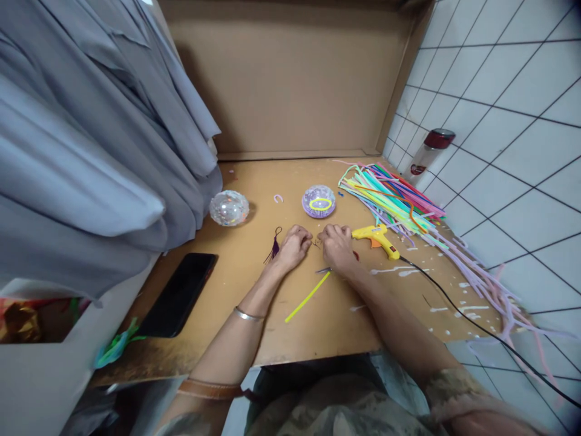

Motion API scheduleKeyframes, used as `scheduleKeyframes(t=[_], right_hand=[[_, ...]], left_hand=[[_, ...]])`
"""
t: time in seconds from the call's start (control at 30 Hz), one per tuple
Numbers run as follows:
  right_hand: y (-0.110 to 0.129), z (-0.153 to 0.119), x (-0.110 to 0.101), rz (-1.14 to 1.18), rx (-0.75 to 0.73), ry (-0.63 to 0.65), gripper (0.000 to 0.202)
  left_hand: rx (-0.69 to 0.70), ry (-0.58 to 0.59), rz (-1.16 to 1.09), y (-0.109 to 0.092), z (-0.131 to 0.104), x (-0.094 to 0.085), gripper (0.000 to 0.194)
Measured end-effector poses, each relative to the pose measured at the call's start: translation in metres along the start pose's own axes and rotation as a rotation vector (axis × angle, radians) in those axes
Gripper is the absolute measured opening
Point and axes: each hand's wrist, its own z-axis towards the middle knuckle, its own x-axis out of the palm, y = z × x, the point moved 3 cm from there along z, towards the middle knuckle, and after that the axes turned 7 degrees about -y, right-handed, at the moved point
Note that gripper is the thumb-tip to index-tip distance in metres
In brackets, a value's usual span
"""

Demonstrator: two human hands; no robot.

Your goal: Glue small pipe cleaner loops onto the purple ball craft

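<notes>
My left hand and my right hand are close together over the middle of the wooden table, fingers pinched. Between them shows a thin dark strand, too small to name; both hands seem to hold it. A dark purple tassel lies just left of my left hand. Beyond my hands sits a clear and purple ball with a yellow ring on it. The yellow glue gun lies right of my right hand. A yellow pipe cleaner lies nearer to me.
A clear ball and a black phone are at the left, beside a grey curtain. Colourful pipe cleaners cover the right side near a jar. The gun's black cord runs off right.
</notes>
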Motion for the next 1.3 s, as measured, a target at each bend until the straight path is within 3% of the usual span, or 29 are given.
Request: scheduleKeyframes(t=[0.23,0.4,0.57,0.73,0.97,1.17,1.3], right_hand=[[-0.004,0.001,0.000,0.061,0.049,-0.090,0.030],[-0.007,0.002,-0.003,0.075,0.087,-0.072,0.030],[-0.004,0.002,-0.009,0.026,0.050,-0.048,0.022],[-0.001,0.003,-0.012,-0.109,-0.032,-0.002,0.029],[0.000,0.008,-0.007,-0.108,-0.098,0.056,0.033],[0.003,0.011,0.005,-0.095,-0.085,0.007,0.033],[0.001,0.006,0.001,0.022,-0.009,-0.102,0.028]], left_hand=[[0.017,0.018,0.092,-0.010,0.000,0.002,0.019],[0.021,0.027,0.191,-0.012,0.001,0.006,0.023],[-0.012,-0.061,0.128,-0.011,0.003,0.006,0.023],[-0.071,-0.148,0.084,-0.010,0.004,0.004,0.022],[-0.050,-0.094,0.186,-0.008,0.005,0.008,0.020],[-0.002,-0.069,0.231,-0.011,0.004,0.010,0.020],[0.024,-0.100,0.076,-0.017,-0.001,0.005,0.020]])
